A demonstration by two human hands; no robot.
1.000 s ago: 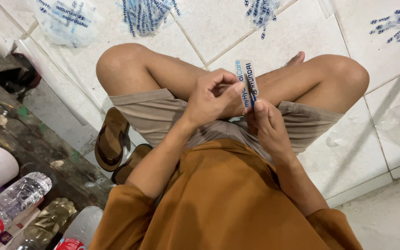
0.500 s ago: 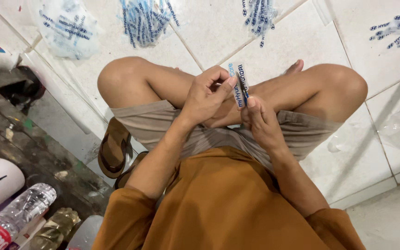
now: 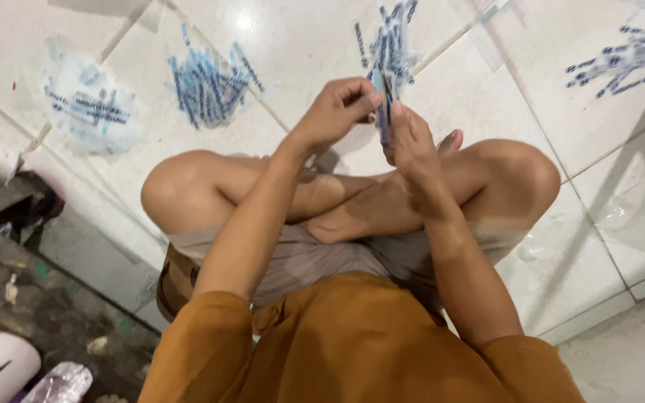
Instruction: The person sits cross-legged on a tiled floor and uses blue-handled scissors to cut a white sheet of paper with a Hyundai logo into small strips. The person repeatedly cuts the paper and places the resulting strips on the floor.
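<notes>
The left hand (image 3: 335, 112) and right hand (image 3: 410, 138) meet above the crossed legs, fingertips pinched narrow on a thin blue-and-white plastic sachet strip (image 3: 383, 104). The strip stands edge-on between both thumbs, apparently for close handling. Heaps of similar blue sachets (image 3: 207, 86) lie beyond the fingers on the white tiled floor (image 3: 300, 37).

Slim blue packet (image 3: 383, 104): lower part hidden inside grip of left hand (image 3: 335, 112) and right hand (image 3: 412, 138); print blurred. Blue heap (image 3: 640, 52) right of packet: cut by right edge. Clear bottle (image 3: 61, 382), far below-left of packet: cut by bottom edge.
</notes>
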